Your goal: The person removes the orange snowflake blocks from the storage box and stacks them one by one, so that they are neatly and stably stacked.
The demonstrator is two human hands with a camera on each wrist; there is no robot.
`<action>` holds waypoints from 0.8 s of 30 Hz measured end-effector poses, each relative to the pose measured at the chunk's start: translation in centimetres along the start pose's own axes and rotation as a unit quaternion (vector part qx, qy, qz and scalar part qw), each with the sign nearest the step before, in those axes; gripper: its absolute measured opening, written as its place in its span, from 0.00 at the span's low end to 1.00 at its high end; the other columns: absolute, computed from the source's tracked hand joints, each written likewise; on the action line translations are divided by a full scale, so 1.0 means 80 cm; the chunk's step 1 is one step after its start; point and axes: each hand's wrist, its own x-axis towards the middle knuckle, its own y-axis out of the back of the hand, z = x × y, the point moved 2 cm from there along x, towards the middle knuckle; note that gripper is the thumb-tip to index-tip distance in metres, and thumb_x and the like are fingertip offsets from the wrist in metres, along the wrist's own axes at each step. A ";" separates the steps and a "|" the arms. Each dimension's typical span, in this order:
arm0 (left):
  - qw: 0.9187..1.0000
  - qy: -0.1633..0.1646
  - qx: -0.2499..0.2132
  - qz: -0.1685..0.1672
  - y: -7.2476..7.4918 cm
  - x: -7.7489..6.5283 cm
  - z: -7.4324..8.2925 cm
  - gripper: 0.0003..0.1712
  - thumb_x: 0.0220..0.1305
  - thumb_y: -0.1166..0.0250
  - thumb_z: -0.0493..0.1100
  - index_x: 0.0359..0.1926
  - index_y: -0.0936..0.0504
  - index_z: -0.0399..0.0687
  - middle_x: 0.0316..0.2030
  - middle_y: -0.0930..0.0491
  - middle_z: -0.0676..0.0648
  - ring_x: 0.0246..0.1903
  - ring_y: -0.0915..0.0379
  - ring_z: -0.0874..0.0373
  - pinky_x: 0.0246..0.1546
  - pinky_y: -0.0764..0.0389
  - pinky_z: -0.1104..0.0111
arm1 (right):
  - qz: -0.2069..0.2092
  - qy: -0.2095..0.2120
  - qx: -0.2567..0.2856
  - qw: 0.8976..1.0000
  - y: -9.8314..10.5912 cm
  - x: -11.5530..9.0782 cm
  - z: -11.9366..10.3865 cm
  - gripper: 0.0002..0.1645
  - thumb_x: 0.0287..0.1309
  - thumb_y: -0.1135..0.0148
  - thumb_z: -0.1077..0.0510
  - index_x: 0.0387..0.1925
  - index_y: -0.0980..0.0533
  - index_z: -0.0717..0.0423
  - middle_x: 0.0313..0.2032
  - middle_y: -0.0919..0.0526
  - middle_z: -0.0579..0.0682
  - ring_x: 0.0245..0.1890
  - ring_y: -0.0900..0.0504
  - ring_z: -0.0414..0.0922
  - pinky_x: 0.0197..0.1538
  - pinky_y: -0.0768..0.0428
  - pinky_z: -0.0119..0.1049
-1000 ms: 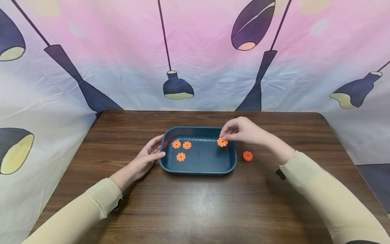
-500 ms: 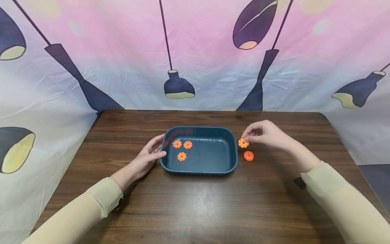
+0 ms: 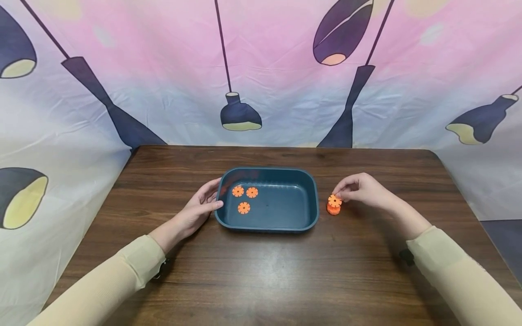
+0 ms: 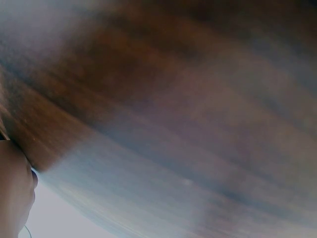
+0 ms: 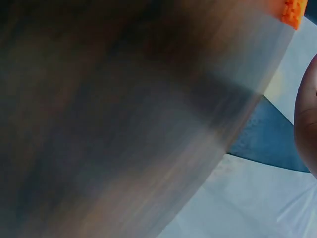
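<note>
On the wooden tabletop (image 3: 265, 280), an orange stack (image 3: 333, 211) sits beside the right edge of a blue tray (image 3: 281, 213). The left hand (image 3: 195, 209) grips its left edge; three orange discs (image 3: 244, 208) lie inside toward that end. The right hand's (image 3: 363, 191) fingers pinch another disc (image 3: 335, 201) at the stack. Patterned cloth (image 3: 285, 99) hangs past the far edge.

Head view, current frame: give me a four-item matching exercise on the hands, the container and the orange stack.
1. Left hand
2. Right hand
3. Blue container
4. Orange stack

A. Has three loose orange discs lying inside
B. Grips the container's left end
C. Sits on the brown table, beyond the container's right end
D. Pinches a single orange disc

Pairs: 1-B, 2-D, 3-A, 4-C
</note>
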 end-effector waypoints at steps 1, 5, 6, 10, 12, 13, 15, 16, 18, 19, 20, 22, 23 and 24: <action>1.000 0.000 0.000 0.000 0.000 0.000 0.000 0.42 0.76 0.40 0.31 0.84 0.47 0.45 0.82 0.47 0.42 0.72 0.38 0.67 0.70 0.32 0.81 | -0.002 -0.001 0.001 1.000 -0.001 0.000 0.002 0.08 0.66 0.31 0.67 0.45 0.12 0.66 0.37 0.09 0.57 0.32 0.15 0.35 0.41 0.12 0.32; 1.000 0.002 -0.001 0.001 0.000 0.000 0.001 0.42 0.75 0.40 0.31 0.84 0.47 0.45 0.82 0.48 0.41 0.73 0.38 0.66 0.70 0.33 0.81 | -0.006 -0.010 0.009 1.000 -0.004 0.002 0.008 0.08 0.67 0.31 0.66 0.44 0.12 0.67 0.37 0.09 0.56 0.31 0.15 0.35 0.41 0.12 0.32; 1.000 0.003 0.000 0.002 0.000 0.000 0.001 0.42 0.75 0.40 0.31 0.84 0.47 0.45 0.82 0.48 0.41 0.73 0.39 0.66 0.70 0.33 0.81 | -0.008 -0.011 0.011 1.000 -0.005 0.002 0.009 0.08 0.67 0.31 0.66 0.44 0.13 0.67 0.37 0.09 0.56 0.31 0.15 0.35 0.41 0.12 0.32; 1.000 0.004 0.001 0.003 0.000 0.000 0.000 0.42 0.75 0.40 0.31 0.84 0.46 0.46 0.82 0.48 0.41 0.73 0.39 0.66 0.70 0.33 0.82 | -0.018 -0.013 0.019 1.000 -0.008 0.002 0.011 0.09 0.67 0.31 0.66 0.45 0.13 0.69 0.37 0.09 0.57 0.32 0.15 0.34 0.40 0.11 0.31; 1.000 0.002 0.001 0.002 0.000 0.000 0.000 0.42 0.75 0.40 0.31 0.84 0.46 0.46 0.82 0.47 0.41 0.73 0.39 0.66 0.70 0.33 0.81 | -0.022 -0.013 0.022 0.999 -0.009 0.002 0.012 0.09 0.67 0.31 0.67 0.45 0.13 0.69 0.38 0.09 0.58 0.32 0.15 0.34 0.40 0.11 0.31; 1.000 0.001 0.002 0.001 0.000 0.000 0.000 0.42 0.75 0.40 0.31 0.84 0.46 0.46 0.82 0.47 0.41 0.73 0.39 0.66 0.70 0.33 0.81 | -0.024 -0.014 0.021 0.999 -0.009 0.002 0.012 0.09 0.67 0.31 0.67 0.45 0.13 0.70 0.38 0.10 0.59 0.32 0.15 0.34 0.40 0.11 0.31; 1.000 -0.001 0.002 0.001 0.000 0.000 -0.001 0.41 0.75 0.40 0.31 0.83 0.45 0.46 0.82 0.46 0.42 0.73 0.39 0.66 0.70 0.33 0.81 | -0.025 -0.017 0.020 0.999 -0.010 0.002 0.012 0.09 0.67 0.31 0.67 0.45 0.13 0.69 0.39 0.10 0.59 0.32 0.15 0.33 0.40 0.11 0.30; 1.000 -0.002 0.002 0.001 0.000 0.000 -0.001 0.41 0.75 0.40 0.31 0.83 0.45 0.47 0.82 0.46 0.42 0.73 0.38 0.66 0.70 0.32 0.81 | -0.025 -0.019 0.018 0.999 -0.010 0.002 0.012 0.09 0.67 0.31 0.67 0.45 0.13 0.69 0.39 0.10 0.59 0.32 0.16 0.34 0.40 0.12 0.30; 1.000 -0.003 0.002 0.001 0.000 0.000 -0.001 0.41 0.76 0.40 0.31 0.83 0.45 0.47 0.81 0.45 0.43 0.73 0.38 0.66 0.70 0.32 0.80 | -0.026 -0.021 0.013 0.999 -0.010 0.003 0.012 0.09 0.67 0.31 0.67 0.45 0.13 0.69 0.38 0.10 0.58 0.32 0.16 0.34 0.40 0.12 0.30; 1.000 -0.003 0.002 0.001 0.000 0.000 -0.001 0.41 0.76 0.41 0.31 0.83 0.45 0.47 0.81 0.45 0.43 0.73 0.38 0.66 0.70 0.32 0.81 | -0.027 -0.023 0.011 0.999 -0.010 0.003 0.012 0.08 0.66 0.31 0.67 0.45 0.13 0.68 0.38 0.10 0.58 0.32 0.17 0.34 0.40 0.13 0.30; 1.000 -0.003 0.002 0.001 0.000 0.000 -0.001 0.41 0.75 0.41 0.31 0.83 0.45 0.47 0.81 0.45 0.43 0.73 0.38 0.66 0.70 0.32 0.81 | -0.027 -0.024 0.008 0.999 -0.010 0.003 0.013 0.08 0.66 0.31 0.67 0.45 0.13 0.68 0.37 0.10 0.57 0.32 0.17 0.34 0.39 0.13 0.30; 1.000 -0.002 0.001 0.002 0.001 0.000 -0.001 0.41 0.75 0.40 0.31 0.83 0.45 0.47 0.81 0.45 0.44 0.73 0.38 0.66 0.70 0.33 0.81 | -0.027 -0.025 0.002 0.999 -0.011 0.003 0.014 0.08 0.66 0.31 0.67 0.44 0.13 0.68 0.36 0.10 0.57 0.32 0.18 0.34 0.39 0.13 0.30; 1.000 -0.001 0.001 0.002 0.001 0.000 -0.001 0.41 0.75 0.40 0.31 0.83 0.45 0.47 0.81 0.45 0.44 0.73 0.38 0.66 0.70 0.33 0.81 | -0.027 -0.025 0.000 0.999 -0.011 0.003 0.015 0.08 0.66 0.32 0.68 0.44 0.13 0.68 0.36 0.10 0.57 0.32 0.18 0.34 0.39 0.13 0.30; 1.000 -0.001 0.001 0.001 0.001 0.000 -0.002 0.41 0.75 0.40 0.31 0.83 0.45 0.47 0.81 0.45 0.44 0.72 0.38 0.66 0.70 0.33 0.81 | -0.028 -0.025 -0.001 0.999 -0.011 0.004 0.015 0.08 0.66 0.32 0.68 0.44 0.13 0.68 0.36 0.10 0.57 0.32 0.18 0.34 0.38 0.13 0.30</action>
